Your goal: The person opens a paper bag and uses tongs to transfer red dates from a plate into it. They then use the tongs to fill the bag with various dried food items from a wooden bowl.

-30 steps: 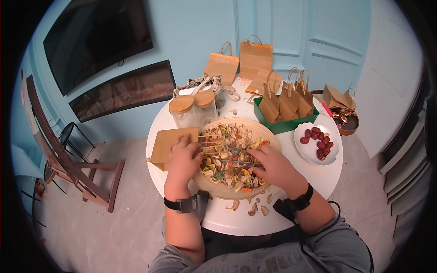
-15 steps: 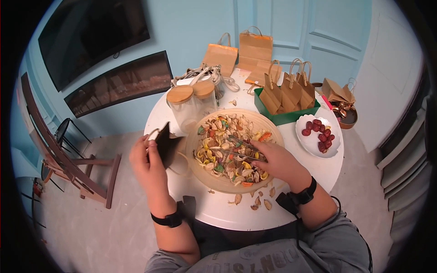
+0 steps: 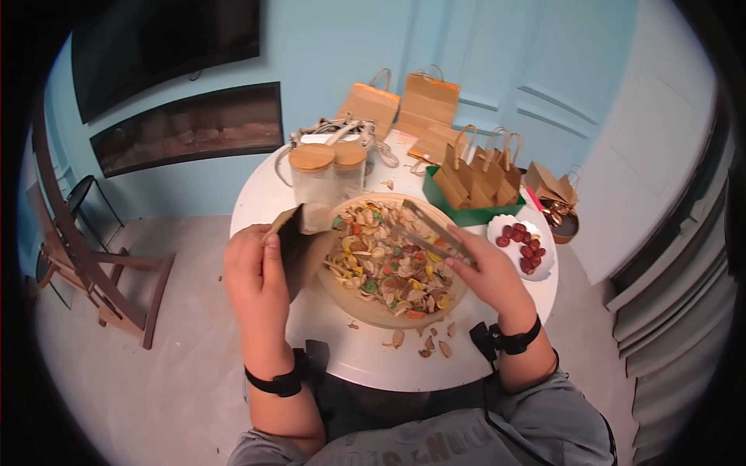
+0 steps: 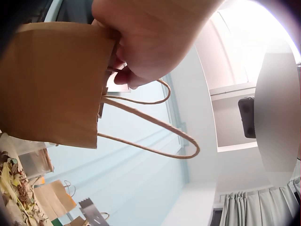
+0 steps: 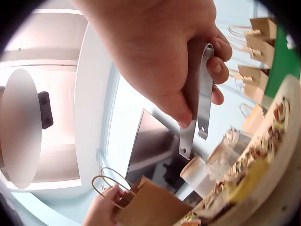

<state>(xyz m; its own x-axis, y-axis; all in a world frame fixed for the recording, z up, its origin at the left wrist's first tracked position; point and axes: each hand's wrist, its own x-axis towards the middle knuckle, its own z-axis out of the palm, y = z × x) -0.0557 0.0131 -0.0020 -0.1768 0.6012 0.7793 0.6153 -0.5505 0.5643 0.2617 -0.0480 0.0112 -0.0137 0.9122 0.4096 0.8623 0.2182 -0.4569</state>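
Observation:
My left hand (image 3: 255, 268) grips a small brown paper bag (image 4: 56, 84) by its top edge, left of the round wooden tray. Its mouth shows dark in the head view, and two twisted paper handles (image 4: 160, 125) stick out in the left wrist view. Between the thumb and fingers of my right hand (image 3: 491, 272) are metal tongs (image 5: 203, 89) with toothed tips, their two arms apart with nothing visible between them. The tips reach over dried petals and potpourri (image 3: 388, 268) heaped in the wooden tray (image 3: 342, 307).
Two wooden-lidded glass jars (image 3: 312, 159) stand behind the tray. A green box (image 3: 478, 213) holds several paper bags, beside a white plate (image 3: 548, 268) of dark red fruits. Loose petals (image 3: 398, 339) lie near the front of the table.
My left hand has come away from the tray and lifted the paper bag off the table, tilting its mouth toward the tray. My right hand has raised the tongs from the potpourri.

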